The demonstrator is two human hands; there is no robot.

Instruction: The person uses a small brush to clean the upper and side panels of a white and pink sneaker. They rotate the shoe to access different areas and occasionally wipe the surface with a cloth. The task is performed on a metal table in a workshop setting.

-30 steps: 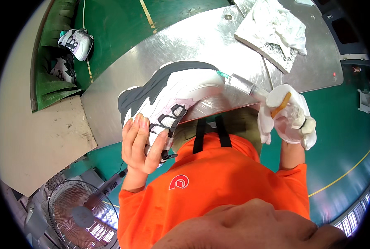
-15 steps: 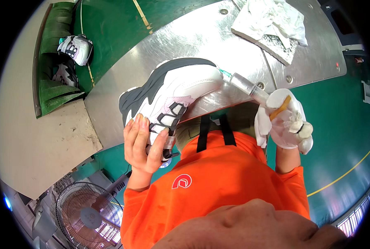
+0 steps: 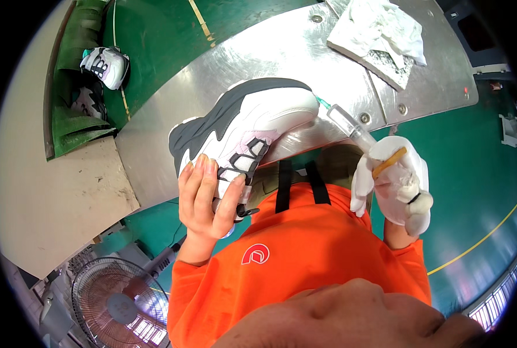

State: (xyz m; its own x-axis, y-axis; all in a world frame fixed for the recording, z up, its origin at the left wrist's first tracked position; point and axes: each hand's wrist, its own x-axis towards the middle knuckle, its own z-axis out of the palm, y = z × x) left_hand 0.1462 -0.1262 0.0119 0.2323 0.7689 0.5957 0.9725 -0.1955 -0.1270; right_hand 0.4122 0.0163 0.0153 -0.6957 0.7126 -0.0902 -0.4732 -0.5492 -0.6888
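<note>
My bare left hand grips a white, black and pale pink sneaker around its laced upper. The shoe lies tilted on its side, dark sole edge away from me and toe to the right. In my right hand, which wears a white glove, is a clear syringe with a green needle tip. That tip meets the seam between sole and upper at the toe. Across the same glove lies a tan stick. A white padded bundle with a dark band sits beside it, partly hidden by the hand.
Under the shoe is a shiny metal table with bolts. A crumpled white cloth rests on a speckled slab at the far right. Other sneakers sit by green flaps at left. A fan stands lower left.
The sneaker has shifted slightly right with my left hand. My right hand has dropped a little toward me, and the syringe's tip remains at the toe.
</note>
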